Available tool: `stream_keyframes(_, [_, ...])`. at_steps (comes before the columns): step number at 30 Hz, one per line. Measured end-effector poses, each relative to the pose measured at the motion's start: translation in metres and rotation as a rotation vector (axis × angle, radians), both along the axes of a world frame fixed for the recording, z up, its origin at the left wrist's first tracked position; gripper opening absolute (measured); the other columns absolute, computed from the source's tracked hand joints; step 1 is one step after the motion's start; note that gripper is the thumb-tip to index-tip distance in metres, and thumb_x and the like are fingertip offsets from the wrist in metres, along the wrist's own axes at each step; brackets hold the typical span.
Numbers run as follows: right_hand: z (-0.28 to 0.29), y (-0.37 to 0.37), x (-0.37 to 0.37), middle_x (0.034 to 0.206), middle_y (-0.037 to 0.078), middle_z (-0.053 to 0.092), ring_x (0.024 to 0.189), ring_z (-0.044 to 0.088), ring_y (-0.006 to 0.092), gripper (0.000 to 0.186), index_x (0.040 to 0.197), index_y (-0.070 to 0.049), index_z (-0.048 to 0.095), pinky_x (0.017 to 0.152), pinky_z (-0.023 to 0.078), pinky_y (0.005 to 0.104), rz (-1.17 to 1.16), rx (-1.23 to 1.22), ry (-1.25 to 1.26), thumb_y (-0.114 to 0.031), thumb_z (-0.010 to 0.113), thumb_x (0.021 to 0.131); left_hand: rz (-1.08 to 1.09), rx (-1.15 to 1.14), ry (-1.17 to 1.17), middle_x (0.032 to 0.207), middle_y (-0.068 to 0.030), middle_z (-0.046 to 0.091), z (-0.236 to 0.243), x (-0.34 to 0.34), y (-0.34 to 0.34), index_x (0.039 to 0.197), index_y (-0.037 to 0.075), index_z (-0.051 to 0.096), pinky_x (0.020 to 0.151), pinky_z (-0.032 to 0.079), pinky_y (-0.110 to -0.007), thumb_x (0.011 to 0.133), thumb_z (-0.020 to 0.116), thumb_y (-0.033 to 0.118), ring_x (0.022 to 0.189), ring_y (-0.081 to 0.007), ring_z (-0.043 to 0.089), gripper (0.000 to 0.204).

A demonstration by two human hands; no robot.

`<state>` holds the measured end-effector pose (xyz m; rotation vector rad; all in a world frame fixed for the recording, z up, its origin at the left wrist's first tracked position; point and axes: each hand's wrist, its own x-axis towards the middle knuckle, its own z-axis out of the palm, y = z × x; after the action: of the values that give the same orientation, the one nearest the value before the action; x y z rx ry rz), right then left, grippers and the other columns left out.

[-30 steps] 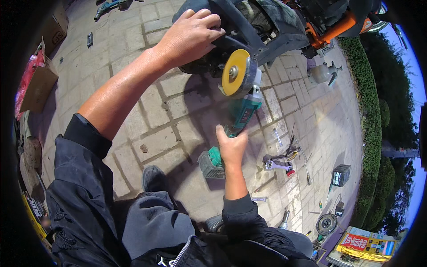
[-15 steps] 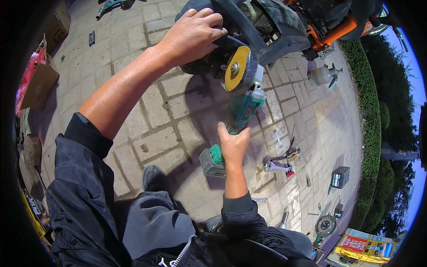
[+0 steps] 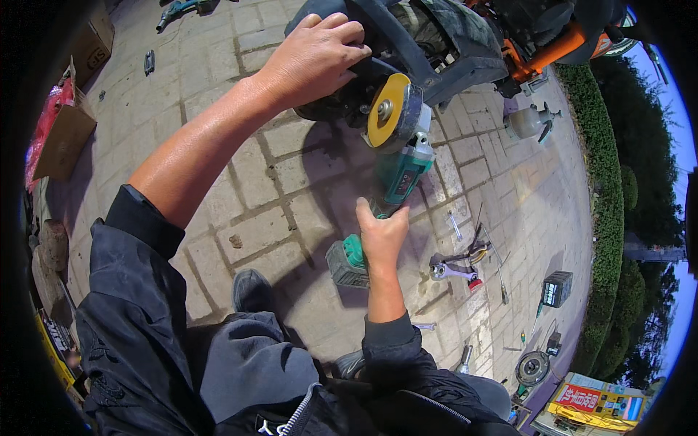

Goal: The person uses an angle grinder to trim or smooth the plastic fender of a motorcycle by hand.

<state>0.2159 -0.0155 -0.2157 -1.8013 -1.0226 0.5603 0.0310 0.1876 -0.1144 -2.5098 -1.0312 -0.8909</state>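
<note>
My right hand (image 3: 383,236) is closed round the slim body of a teal cordless angle grinder (image 3: 398,176). Its dark battery (image 3: 345,266) hangs below my wrist. At the grinder's far end a yellow disc (image 3: 393,93), partly covered by its guard, sits against the dark parts under a machine. That machine has a black frame (image 3: 465,75) and stands at the top of the view. My left hand (image 3: 314,62) is curled over the frame's left edge, its fingertips partly hidden. Where exactly the disc touches, I cannot make out.
Right of the grinder, a purple-handled tool (image 3: 452,270) and several hand tools lie on the paving (image 3: 262,229). A spare battery (image 3: 556,289) and a spray bottle (image 3: 525,122) stand farther right, near a hedge (image 3: 605,218). Cardboard boxes (image 3: 67,138) are at far left.
The grinder and my right hand have shifted very slightly upward. My left hand keeps its place on the frame.
</note>
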Motion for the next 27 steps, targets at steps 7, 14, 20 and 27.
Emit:
stream_keyframes(7, [0.008, 0.001, -0.002, 0.092, 0.015, 0.07, 0.081, 0.065, 0.0244, 0.039, 0.1, 0.004, 0.059, 0.077, 0.051, 0.0377, 0.005, 0.023, 0.006, -0.016, 0.08, 0.075, -0.005, 0.117, -0.033, 0.11, -0.0029, 0.063, -0.001, 0.0, 0.003, 0.11, 0.012, 0.076, 0.084, 0.042, -0.034, 0.077, 0.078, 0.016, 0.107, -0.0182, 0.056, 0.033])
stream_keyframes(14, [0.002, 0.001, -0.002, 0.088, 0.01, 0.067, 0.076, 0.061, 0.0158, 0.04, 0.104, 0.004, 0.058, 0.074, 0.051, 0.0325, 0.008, -0.026, 0.055, -0.013, 0.079, 0.075, 0.016, -0.003, 0.02, 0.116, -0.0038, 0.061, 0.0, 0.0, -0.002, 0.117, 0.013, 0.071, 0.099, 0.043, -0.036, 0.076, 0.079, 0.019, 0.116, -0.0221, 0.054, 0.042])
stream_keyframes(20, [0.009, 0.001, -0.004, 0.091, 0.012, 0.068, 0.078, 0.063, 0.0202, 0.04, 0.103, 0.005, 0.058, 0.076, 0.051, 0.0353, -0.003, -0.019, 0.013, -0.014, 0.079, 0.075, 0.017, -0.009, 0.008, 0.116, -0.0038, 0.061, 0.0, 0.0, -0.002, 0.117, 0.013, 0.071, 0.099, 0.043, -0.036, 0.076, 0.079, 0.019, 0.116, -0.0221, 0.054, 0.042])
stream_keyframes(27, [0.011, 0.002, -0.006, 0.09, 0.014, 0.069, 0.078, 0.064, 0.0219, 0.037, 0.097, 0.005, 0.059, 0.075, 0.051, 0.0372, 0.001, 0.039, 0.048, -0.015, 0.08, 0.074, 0.027, 0.009, 0.016, 0.117, -0.0037, 0.061, -0.001, 0.001, 0.0, 0.116, 0.013, 0.071, 0.098, 0.043, -0.036, 0.075, 0.079, 0.018, 0.114, -0.0217, 0.054, 0.042])
